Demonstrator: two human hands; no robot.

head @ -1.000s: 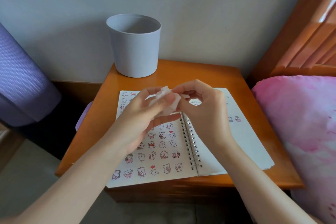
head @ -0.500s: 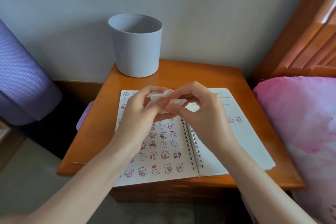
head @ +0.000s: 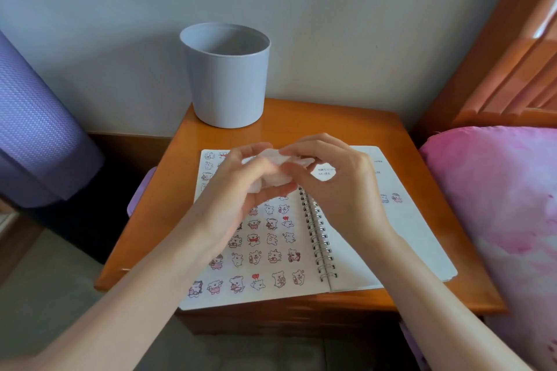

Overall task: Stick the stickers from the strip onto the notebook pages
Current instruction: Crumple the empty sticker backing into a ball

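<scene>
An open spiral notebook (head: 376,253) lies on a small wooden table. Its left page is covered with rows of little cartoon stickers (head: 271,253); two stickers (head: 391,198) sit on the right page. Above the top of the notebook my left hand (head: 241,187) and my right hand (head: 334,181) both pinch a crumpled white sticker strip (head: 278,167) between their fingertips. The hands hide most of the strip, and I cannot tell whether a sticker is on it.
A grey round bin (head: 226,75) stands at the back of the orange wooden table (head: 331,123). A pink pillow (head: 500,208) lies to the right under a wooden headboard (head: 506,63). A purple rolled mat (head: 33,129) leans at the left.
Both hands have stayed above the notebook's top, working the white strip. The strip has been turned and crumpled lower between the fingers.
</scene>
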